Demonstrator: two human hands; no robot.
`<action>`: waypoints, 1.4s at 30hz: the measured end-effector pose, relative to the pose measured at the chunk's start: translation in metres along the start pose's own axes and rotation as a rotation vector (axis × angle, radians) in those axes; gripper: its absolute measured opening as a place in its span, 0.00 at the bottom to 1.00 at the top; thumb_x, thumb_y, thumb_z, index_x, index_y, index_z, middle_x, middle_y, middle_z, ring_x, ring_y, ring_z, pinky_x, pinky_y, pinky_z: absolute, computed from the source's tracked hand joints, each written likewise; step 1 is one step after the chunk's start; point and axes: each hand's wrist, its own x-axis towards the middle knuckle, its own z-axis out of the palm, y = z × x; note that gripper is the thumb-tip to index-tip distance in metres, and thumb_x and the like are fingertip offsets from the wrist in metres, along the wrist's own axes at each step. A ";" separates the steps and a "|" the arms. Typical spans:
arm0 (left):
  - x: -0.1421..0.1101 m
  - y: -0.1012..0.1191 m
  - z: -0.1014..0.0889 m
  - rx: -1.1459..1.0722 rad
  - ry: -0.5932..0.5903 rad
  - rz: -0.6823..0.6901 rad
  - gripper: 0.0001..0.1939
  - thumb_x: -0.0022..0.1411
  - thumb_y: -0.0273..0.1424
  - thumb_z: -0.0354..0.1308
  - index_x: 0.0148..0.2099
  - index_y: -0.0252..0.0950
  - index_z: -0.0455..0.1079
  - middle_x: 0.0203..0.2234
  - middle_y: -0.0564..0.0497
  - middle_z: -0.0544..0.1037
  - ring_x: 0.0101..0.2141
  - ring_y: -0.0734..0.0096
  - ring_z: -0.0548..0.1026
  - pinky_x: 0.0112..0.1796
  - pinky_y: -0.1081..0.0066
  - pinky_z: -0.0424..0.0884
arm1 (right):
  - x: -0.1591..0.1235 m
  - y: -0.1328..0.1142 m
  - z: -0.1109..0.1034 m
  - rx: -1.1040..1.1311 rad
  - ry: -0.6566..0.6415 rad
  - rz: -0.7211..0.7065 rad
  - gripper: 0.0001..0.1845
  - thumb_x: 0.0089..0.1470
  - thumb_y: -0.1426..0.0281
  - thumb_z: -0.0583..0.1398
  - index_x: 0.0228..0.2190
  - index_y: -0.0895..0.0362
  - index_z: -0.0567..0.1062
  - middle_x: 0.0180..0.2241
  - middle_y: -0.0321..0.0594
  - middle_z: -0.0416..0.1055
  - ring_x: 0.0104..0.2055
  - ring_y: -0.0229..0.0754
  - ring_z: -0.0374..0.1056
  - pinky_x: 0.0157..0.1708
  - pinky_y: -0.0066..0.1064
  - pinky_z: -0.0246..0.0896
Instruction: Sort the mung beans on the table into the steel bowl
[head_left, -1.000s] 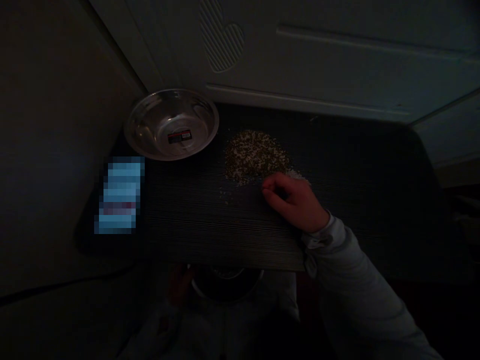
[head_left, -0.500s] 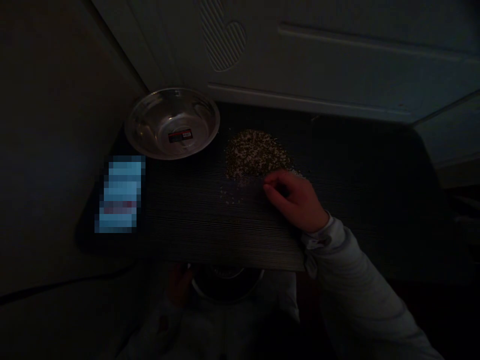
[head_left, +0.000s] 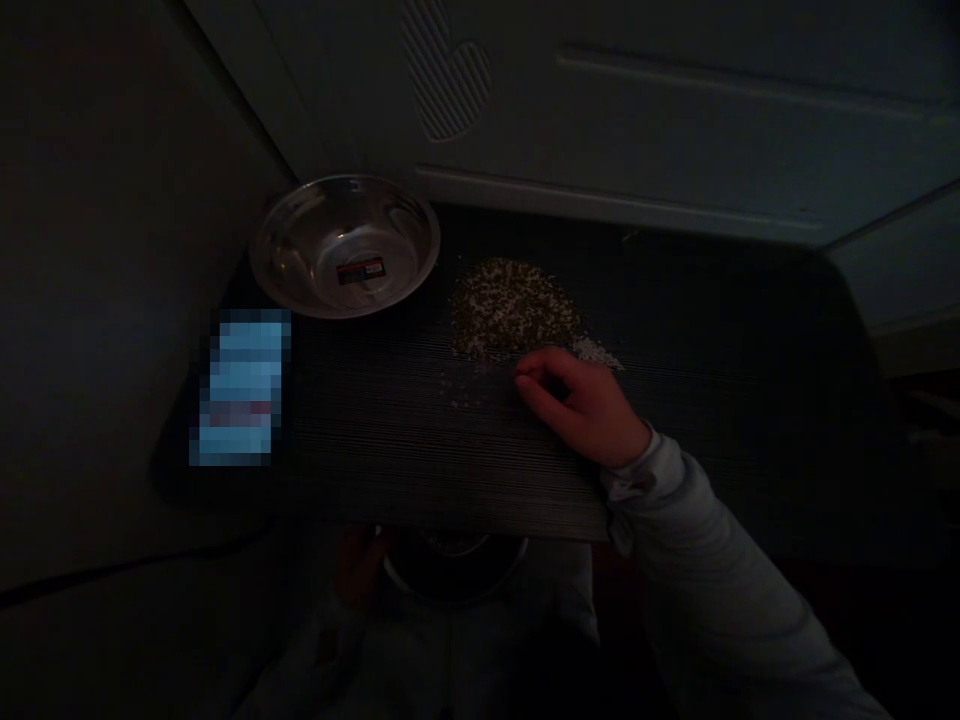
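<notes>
In dim light, a heap of mixed small grains (head_left: 514, 305) lies on a dark ribbed table top (head_left: 390, 450). My right hand (head_left: 581, 405) rests on the table just in front of the heap, its fingers curled and pinched together at the heap's near edge. A small patch of white grains (head_left: 596, 352) lies beside its knuckles. My left hand (head_left: 358, 565) is below the table's front edge, holding the rim of a bowl (head_left: 450, 565) there; both are very dark.
An empty steel bowl (head_left: 345, 245) with a label stands at the table's back left. A lit phone screen (head_left: 240, 388) lies at the left. A pale panelled wall (head_left: 637, 110) runs behind the table. Scattered loose grains (head_left: 465, 390) lie near the heap.
My right hand has slid slightly left along the heap's near edge, uncovering the white grains by its knuckles. The left hand and bowls have stayed put.
</notes>
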 end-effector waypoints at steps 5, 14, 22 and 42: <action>0.001 -0.001 0.000 0.040 -0.018 -0.035 0.15 0.32 0.43 0.54 0.21 0.36 0.66 0.20 0.48 0.72 0.31 0.56 0.70 0.32 0.61 0.65 | 0.000 0.000 0.002 -0.002 -0.034 -0.028 0.09 0.49 0.68 0.50 0.31 0.58 0.66 0.24 0.35 0.66 0.26 0.32 0.61 0.27 0.24 0.55; 0.000 0.002 -0.001 0.023 -0.017 -0.016 0.13 0.31 0.42 0.55 0.18 0.37 0.65 0.23 0.47 0.74 0.32 0.55 0.70 0.33 0.61 0.65 | 0.000 0.001 0.004 0.005 -0.067 -0.069 0.09 0.49 0.68 0.50 0.31 0.58 0.66 0.25 0.35 0.66 0.27 0.31 0.61 0.28 0.24 0.55; 0.002 -0.005 -0.001 0.022 -0.023 -0.003 0.15 0.32 0.43 0.55 0.20 0.37 0.67 0.22 0.48 0.74 0.31 0.56 0.70 0.32 0.62 0.65 | 0.001 0.000 0.005 0.018 -0.098 -0.068 0.08 0.49 0.68 0.50 0.31 0.58 0.66 0.25 0.35 0.66 0.26 0.31 0.61 0.28 0.23 0.56; 0.003 -0.010 0.000 0.034 -0.017 0.075 0.15 0.36 0.42 0.53 0.25 0.37 0.69 0.23 0.48 0.74 0.32 0.58 0.70 0.32 0.64 0.64 | 0.000 -0.002 0.010 0.011 -0.152 -0.052 0.09 0.49 0.68 0.51 0.33 0.58 0.66 0.27 0.36 0.68 0.28 0.31 0.64 0.28 0.22 0.57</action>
